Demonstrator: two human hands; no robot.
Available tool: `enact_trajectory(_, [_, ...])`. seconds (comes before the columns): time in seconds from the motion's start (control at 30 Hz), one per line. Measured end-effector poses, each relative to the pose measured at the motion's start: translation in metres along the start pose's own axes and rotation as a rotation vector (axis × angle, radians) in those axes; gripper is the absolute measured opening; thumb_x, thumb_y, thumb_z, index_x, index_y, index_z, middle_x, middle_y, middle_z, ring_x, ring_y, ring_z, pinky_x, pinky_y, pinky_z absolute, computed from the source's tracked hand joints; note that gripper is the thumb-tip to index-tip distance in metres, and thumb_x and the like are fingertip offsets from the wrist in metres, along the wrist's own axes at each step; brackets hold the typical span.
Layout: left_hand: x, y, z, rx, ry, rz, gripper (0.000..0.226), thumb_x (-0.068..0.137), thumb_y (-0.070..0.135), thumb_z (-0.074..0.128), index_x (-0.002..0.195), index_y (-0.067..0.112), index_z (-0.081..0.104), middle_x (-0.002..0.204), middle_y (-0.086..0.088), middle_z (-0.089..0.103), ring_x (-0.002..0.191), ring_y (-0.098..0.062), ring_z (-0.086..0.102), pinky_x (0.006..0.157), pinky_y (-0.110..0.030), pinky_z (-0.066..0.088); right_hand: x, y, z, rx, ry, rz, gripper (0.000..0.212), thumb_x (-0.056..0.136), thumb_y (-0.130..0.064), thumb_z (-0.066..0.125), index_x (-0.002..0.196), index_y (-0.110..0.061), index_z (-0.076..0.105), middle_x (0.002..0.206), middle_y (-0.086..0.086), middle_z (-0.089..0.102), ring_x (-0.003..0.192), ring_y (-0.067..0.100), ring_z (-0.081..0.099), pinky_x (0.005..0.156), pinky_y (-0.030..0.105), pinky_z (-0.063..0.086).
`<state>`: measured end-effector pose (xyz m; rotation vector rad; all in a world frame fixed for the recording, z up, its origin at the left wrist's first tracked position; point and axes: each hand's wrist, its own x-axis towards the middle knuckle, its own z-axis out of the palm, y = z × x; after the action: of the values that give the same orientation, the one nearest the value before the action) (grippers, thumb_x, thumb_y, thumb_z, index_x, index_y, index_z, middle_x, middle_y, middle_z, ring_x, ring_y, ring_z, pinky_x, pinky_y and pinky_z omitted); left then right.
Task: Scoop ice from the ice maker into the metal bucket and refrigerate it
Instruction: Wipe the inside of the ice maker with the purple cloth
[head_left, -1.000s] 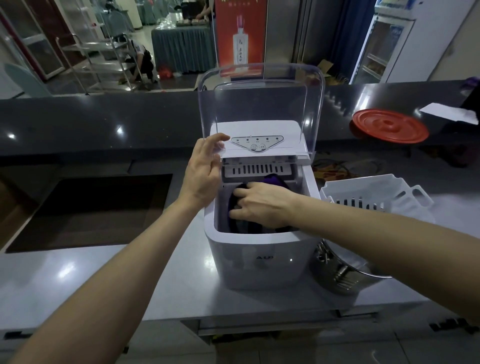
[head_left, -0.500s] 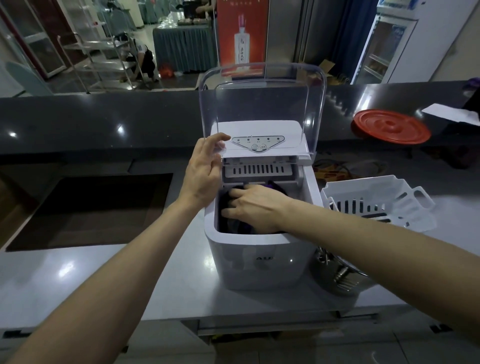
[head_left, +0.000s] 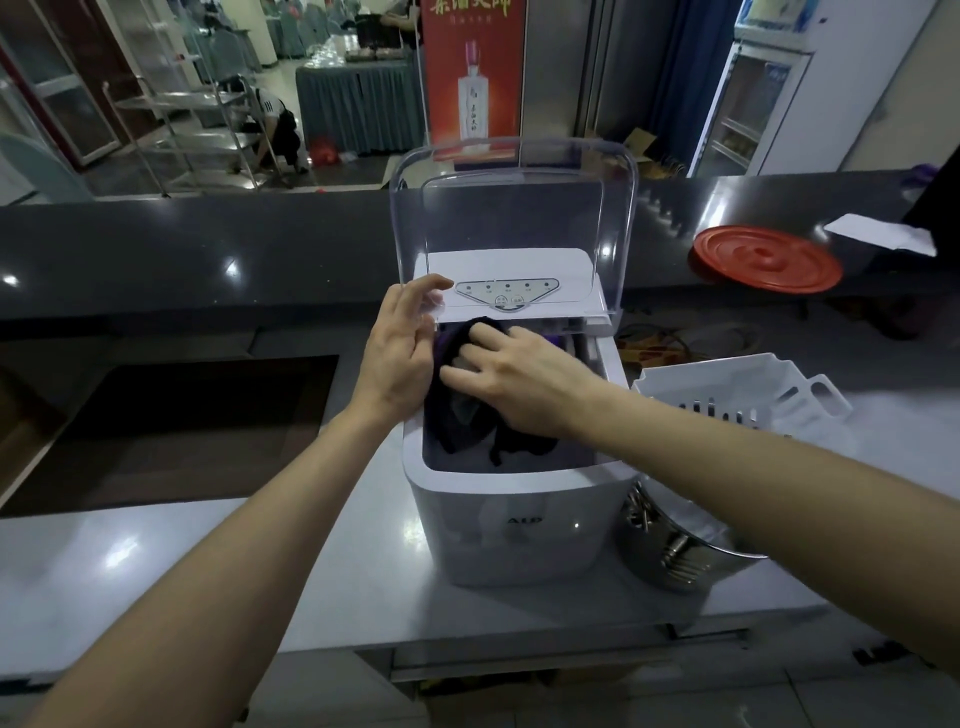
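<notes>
I take the ice maker (head_left: 519, 519) as my landmark. Its clear lid (head_left: 519, 208) stands tipped up at the back. My left hand (head_left: 400, 353) rests on its left rear edge, fingers (head_left: 415, 296) nearly straight and relaxed, the tips touching the corner beside the control panel (head_left: 506, 293) and gripping nothing. My right hand (head_left: 519, 379) is down in the open bin, on a dark cloth (head_left: 457, 410). Its fingers (head_left: 478, 358) are lightly bent across the bunched fabric. The thumb is hidden, so I cannot tell whether the cloth is pinched or only pressed.

The metal bucket (head_left: 675, 561) sits on the tabletop (head_left: 156, 561) just beside the ice maker's front right corner, partly under my right forearm. A white basket (head_left: 737, 389) lies to the machine's right. I see no ice in the bin.

I judge this to be a wipe of the bin, with the scooping not yet begun. To do it well, I would:

- hold the left hand firm so the machine does not slide
- sweep the cloth along the walls and into the corners
- stay clear of the parts under the panel
- lift the cloth out whole, leaving no loose end in the bin
</notes>
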<state>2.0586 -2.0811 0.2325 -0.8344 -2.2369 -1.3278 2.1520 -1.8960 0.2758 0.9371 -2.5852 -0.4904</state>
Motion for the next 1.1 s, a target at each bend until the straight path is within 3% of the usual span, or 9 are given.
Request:
enact_trajectory(0.2, [0.000, 0.000, 0.000, -0.008, -0.013, -0.008, 0.054, 0.099, -0.001, 0.043, 0.140, 0.033, 0.055, 0.125, -0.002, 0.059, 0.121, -0.006, 0.061, 0.103, -0.025, 0.048, -0.021, 0.004, 0.009, -0.049, -0.080, 0.131, 0.048, 0.096, -0.012, 0.038, 0.142, -0.016, 0.047, 0.114, 0.008, 0.065, 0.115, 0.033, 0.051, 0.080, 0.045, 0.050])
enact_trajectory(0.37, [0.000, -0.001, 0.001, -0.027, -0.018, -0.037, 0.054, 0.098, 0.005, 0.042, 0.139, 0.038, 0.054, 0.127, 0.000, 0.058, 0.124, -0.009, 0.061, 0.106, -0.031, 0.049, -0.049, 0.020, 0.001, -0.025, -0.177, 0.288, 0.054, 0.084, -0.016, 0.060, 0.137, -0.012, 0.051, 0.101, 0.007, 0.068, 0.109, 0.032, 0.053, 0.071, 0.041, 0.051])
enact_trajectory(0.47, [-0.001, -0.004, 0.002, -0.038, -0.011, -0.035, 0.055, 0.096, 0.005, 0.041, 0.138, 0.038, 0.056, 0.125, -0.001, 0.059, 0.123, -0.009, 0.061, 0.107, -0.038, 0.051, -0.033, 0.013, -0.001, 0.054, -0.108, 0.307, 0.038, 0.083, -0.006, 0.053, 0.120, -0.012, 0.054, 0.093, 0.009, 0.066, 0.103, 0.032, 0.054, 0.062, 0.041, 0.046])
enact_trajectory(0.57, [0.000, -0.006, 0.002, -0.049, 0.003, -0.036, 0.055, 0.097, 0.007, 0.040, 0.138, 0.039, 0.057, 0.123, -0.001, 0.059, 0.121, -0.013, 0.061, 0.102, -0.044, 0.055, -0.012, 0.001, 0.001, 0.107, -0.007, 0.277, 0.039, 0.090, -0.006, 0.044, 0.126, -0.012, 0.057, 0.095, 0.010, 0.065, 0.101, 0.033, 0.054, 0.067, 0.046, 0.051])
enact_trajectory(0.73, [0.000, -0.010, 0.002, -0.047, 0.013, -0.025, 0.057, 0.099, 0.003, 0.039, 0.139, 0.038, 0.058, 0.123, 0.000, 0.061, 0.122, -0.019, 0.061, 0.103, -0.043, 0.053, -0.001, -0.015, 0.009, 0.053, 0.116, 0.179, 0.038, 0.098, -0.005, 0.031, 0.120, -0.012, 0.061, 0.098, 0.009, 0.062, 0.095, 0.032, 0.054, 0.068, 0.045, 0.046])
enact_trajectory(0.83, [0.000, -0.011, 0.003, -0.053, 0.014, -0.025, 0.053, 0.101, 0.004, 0.040, 0.139, 0.036, 0.058, 0.124, 0.000, 0.061, 0.122, -0.018, 0.061, 0.103, -0.045, 0.054, -0.018, -0.002, 0.008, 0.028, 0.032, 0.186, 0.042, 0.094, -0.009, 0.030, 0.125, -0.015, 0.057, 0.106, 0.007, 0.063, 0.103, 0.031, 0.054, 0.072, 0.042, 0.045])
enact_trajectory(0.9, [0.000, -0.011, 0.003, -0.045, 0.014, -0.022, 0.052, 0.101, 0.005, 0.040, 0.138, 0.038, 0.057, 0.124, 0.001, 0.061, 0.122, -0.017, 0.061, 0.105, -0.043, 0.052, -0.036, 0.009, 0.004, 0.045, -0.043, 0.277, 0.042, 0.089, -0.013, 0.042, 0.128, -0.017, 0.057, 0.108, 0.006, 0.067, 0.108, 0.032, 0.054, 0.075, 0.042, 0.049])
enact_trajectory(1.0, [0.000, -0.011, 0.003, -0.045, 0.011, -0.032, 0.054, 0.099, 0.007, 0.040, 0.137, 0.041, 0.055, 0.125, 0.003, 0.060, 0.122, -0.015, 0.060, 0.106, -0.039, 0.051, -0.053, 0.015, -0.003, 0.010, -0.161, 0.390, 0.047, 0.083, -0.017, 0.058, 0.130, -0.016, 0.055, 0.103, 0.008, 0.069, 0.107, 0.032, 0.053, 0.076, 0.042, 0.051])
enact_trajectory(1.1, [0.000, -0.009, 0.003, -0.050, 0.005, -0.038, 0.054, 0.098, 0.007, 0.040, 0.137, 0.041, 0.055, 0.125, 0.002, 0.060, 0.122, -0.015, 0.060, 0.107, -0.038, 0.051, -0.048, 0.011, -0.011, -0.023, -0.226, 0.494, 0.052, 0.080, -0.025, 0.068, 0.128, -0.013, 0.051, 0.092, 0.009, 0.069, 0.100, 0.031, 0.053, 0.067, 0.038, 0.041])
